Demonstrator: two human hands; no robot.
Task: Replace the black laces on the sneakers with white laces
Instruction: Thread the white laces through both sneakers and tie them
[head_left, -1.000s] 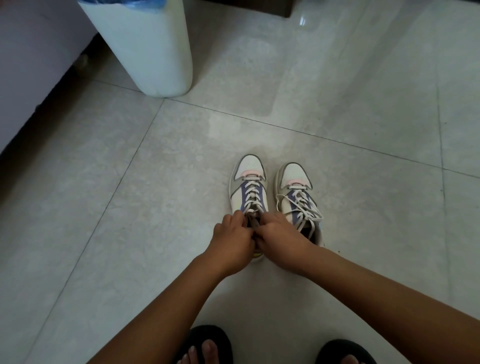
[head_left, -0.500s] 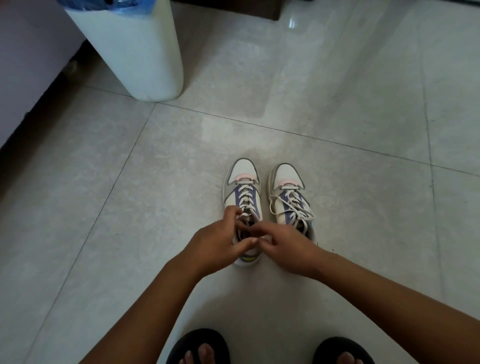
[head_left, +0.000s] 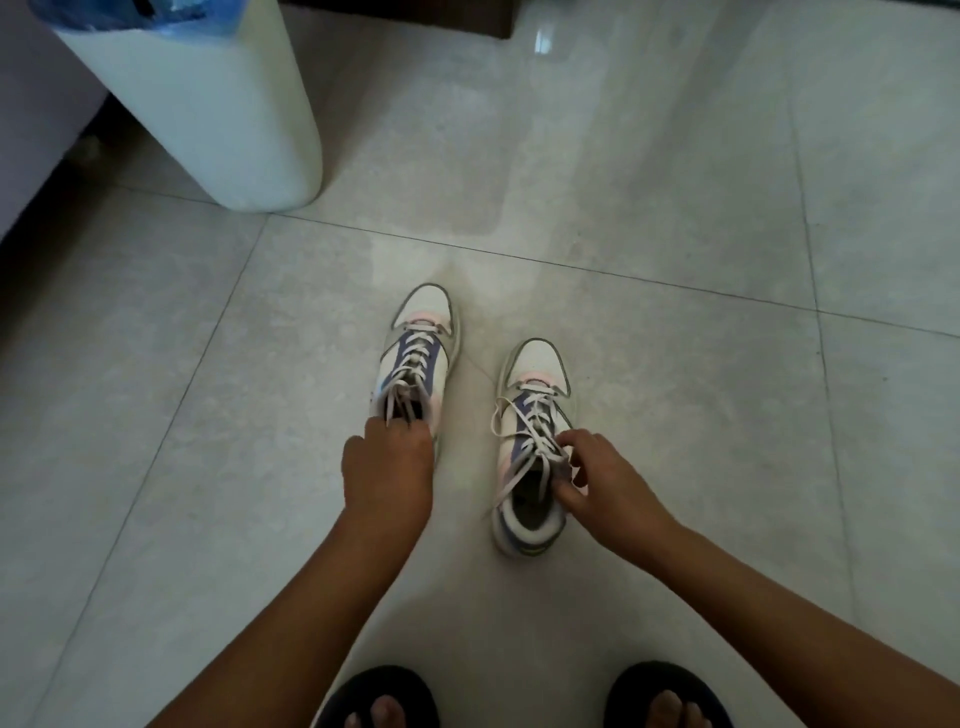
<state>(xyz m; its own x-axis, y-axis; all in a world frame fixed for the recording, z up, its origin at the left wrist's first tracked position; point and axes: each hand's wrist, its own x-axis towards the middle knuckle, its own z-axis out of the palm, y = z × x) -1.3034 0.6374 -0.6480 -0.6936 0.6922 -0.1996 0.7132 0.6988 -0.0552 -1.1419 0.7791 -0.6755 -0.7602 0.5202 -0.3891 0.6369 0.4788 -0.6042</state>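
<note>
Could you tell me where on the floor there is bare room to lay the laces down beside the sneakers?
Bare tile lies right of the right sneaker, left of the left sneaker, and beyond both toes up to the white bin. It is crowded at the collars, where the left hand and right hand work.

Head view: worn on the head, looking forward and steeply down.
Nearness: left hand (head_left: 387, 467) and right hand (head_left: 605, 475) mid-frame, at arm's reach.
Below hands: forearms, slippered feet.
Views: one only.
</note>
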